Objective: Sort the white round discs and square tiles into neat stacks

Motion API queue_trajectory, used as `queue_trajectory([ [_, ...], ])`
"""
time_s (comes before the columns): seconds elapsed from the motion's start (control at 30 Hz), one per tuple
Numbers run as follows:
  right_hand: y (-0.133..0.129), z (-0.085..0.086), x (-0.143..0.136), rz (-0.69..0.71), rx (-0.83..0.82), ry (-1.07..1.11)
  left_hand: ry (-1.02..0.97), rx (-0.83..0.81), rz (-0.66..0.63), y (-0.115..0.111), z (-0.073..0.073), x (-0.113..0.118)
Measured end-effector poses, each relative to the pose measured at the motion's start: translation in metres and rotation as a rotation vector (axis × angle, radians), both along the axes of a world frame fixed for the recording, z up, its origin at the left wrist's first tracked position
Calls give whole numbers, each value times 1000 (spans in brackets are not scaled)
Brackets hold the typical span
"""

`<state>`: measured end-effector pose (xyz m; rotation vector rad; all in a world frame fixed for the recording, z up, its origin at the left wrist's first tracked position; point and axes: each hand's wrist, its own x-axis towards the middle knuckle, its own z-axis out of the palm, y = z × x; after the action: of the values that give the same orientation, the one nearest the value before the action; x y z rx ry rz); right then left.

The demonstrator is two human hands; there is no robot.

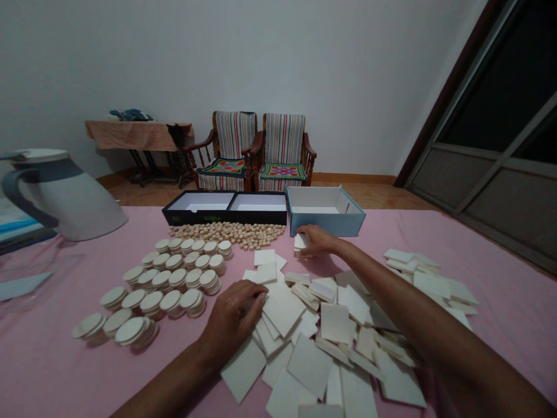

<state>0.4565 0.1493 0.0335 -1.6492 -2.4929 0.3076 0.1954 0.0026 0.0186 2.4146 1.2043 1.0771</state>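
Note:
My right hand [318, 240] reaches to the front of the light blue box and closes around a small stack of white square tiles [299, 245] on the cloth. My left hand [237, 313] rests at the left edge of a loose heap of pale square tiles [284, 309]. Its fingers are curled in and the thumb lies close to them; whatever may be inside is hidden. The heap spreads under and between my forearms, with tiles of various sizes overlapping at angles. The light blue box [326, 223] stands open behind my right hand.
Stacked round discs [152, 303] stand in rows at left, behind them many small wooden pieces [230, 233]. A black two-section tray [224, 216] adjoins the blue box. More square tiles [430, 284] lie at right. A jug [82, 197] stands far left on the pink cloth [500, 360].

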Motion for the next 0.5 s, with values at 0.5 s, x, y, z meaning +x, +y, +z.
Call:
queue_trajectory([
  [0.5, -14, 14, -8, -31, -20, -23, -4, -15, 1, 1, -1, 0],
])
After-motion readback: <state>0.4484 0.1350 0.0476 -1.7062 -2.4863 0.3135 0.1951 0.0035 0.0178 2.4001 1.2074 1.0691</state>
